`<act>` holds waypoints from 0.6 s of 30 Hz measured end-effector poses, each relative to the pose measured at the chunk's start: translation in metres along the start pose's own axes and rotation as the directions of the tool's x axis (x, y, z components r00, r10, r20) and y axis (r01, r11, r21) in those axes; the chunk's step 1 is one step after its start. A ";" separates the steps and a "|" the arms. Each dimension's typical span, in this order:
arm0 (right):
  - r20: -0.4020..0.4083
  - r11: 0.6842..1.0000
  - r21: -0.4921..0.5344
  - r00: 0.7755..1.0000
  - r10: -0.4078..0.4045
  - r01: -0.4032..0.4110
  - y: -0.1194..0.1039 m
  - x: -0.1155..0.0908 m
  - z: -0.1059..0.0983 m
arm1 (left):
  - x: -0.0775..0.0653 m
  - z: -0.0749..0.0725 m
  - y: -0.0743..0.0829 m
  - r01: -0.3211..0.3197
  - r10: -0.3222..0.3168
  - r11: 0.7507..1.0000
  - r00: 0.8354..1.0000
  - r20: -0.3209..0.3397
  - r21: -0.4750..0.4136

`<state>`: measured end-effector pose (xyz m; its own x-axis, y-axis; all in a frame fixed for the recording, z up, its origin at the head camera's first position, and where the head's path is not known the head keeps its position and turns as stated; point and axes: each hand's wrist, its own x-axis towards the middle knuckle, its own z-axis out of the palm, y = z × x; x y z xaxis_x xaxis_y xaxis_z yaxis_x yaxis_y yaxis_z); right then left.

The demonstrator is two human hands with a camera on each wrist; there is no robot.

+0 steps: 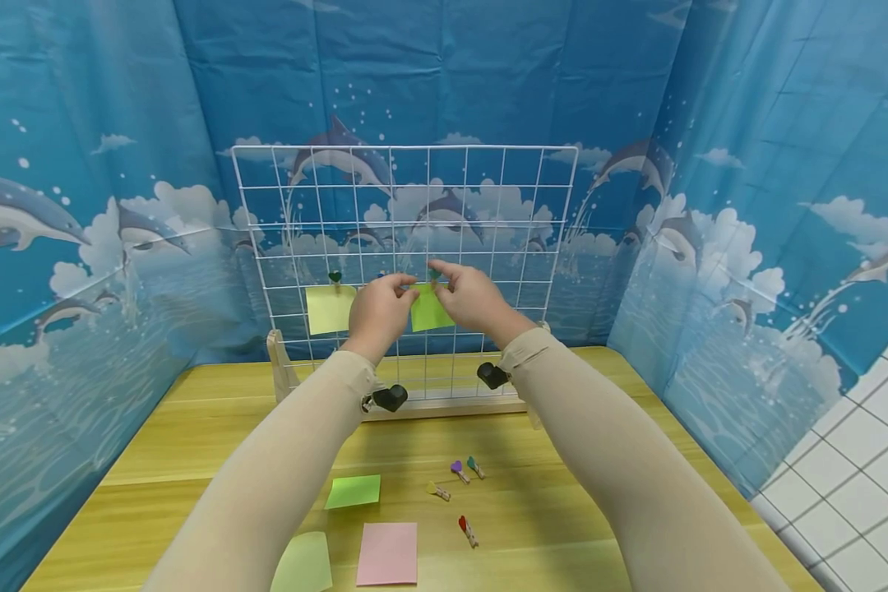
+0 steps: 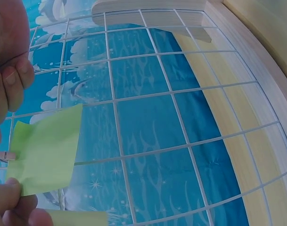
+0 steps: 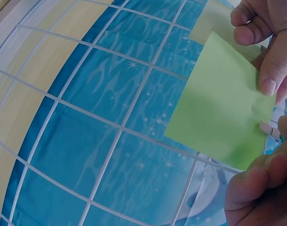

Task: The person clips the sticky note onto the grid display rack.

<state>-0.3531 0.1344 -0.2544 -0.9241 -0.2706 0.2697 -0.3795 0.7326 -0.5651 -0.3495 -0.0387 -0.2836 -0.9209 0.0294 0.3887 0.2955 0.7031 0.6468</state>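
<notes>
My left hand (image 1: 381,312) pinches the top left corner of a bright green sticky note (image 1: 431,309), its thumb on the front in the right wrist view. My right hand (image 1: 477,300) pinches a small wooden clothespin (image 3: 270,131) with a teal heart, at the note's upper edge. The note hangs in front of a white wire grid panel (image 1: 429,222). Left of it, a pale yellow sticky note (image 1: 327,311) hangs from a clothespin with a dark green heart (image 1: 335,278); my left hand covers part of that note.
On the wooden table (image 1: 163,452) lie a green note (image 1: 353,492), a pink note (image 1: 388,554) and a pale yellow note (image 1: 303,563). Several heart clothespins, among them a red one (image 1: 469,531), lie to their right. Wooden feet (image 1: 281,362) support the panel; a dolphin-print curtain (image 1: 444,66) stands behind.
</notes>
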 end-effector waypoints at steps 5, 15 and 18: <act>0.012 1.000 0.001 1.000 0.021 -0.021 -0.001 -0.001 -0.001 | -0.001 -0.001 0.001 -0.006 0.005 1.000 1.000 0.004 0.015; 0.022 1.000 -0.008 1.000 0.009 -0.009 0.000 -0.003 -0.001 | -0.006 -0.003 0.002 -0.069 0.071 0.992 0.997 -0.021 0.108; 0.021 1.000 -0.003 1.000 0.003 -0.003 0.000 -0.005 -0.001 | -0.006 -0.004 0.001 -0.088 0.093 0.986 0.995 -0.029 0.144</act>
<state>-0.3480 0.1364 -0.2549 -0.9260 -0.2815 0.2516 -0.3766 0.7352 -0.5636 -0.3422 -0.0412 -0.2826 -0.8814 0.0740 0.4666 0.3358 0.7928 0.5086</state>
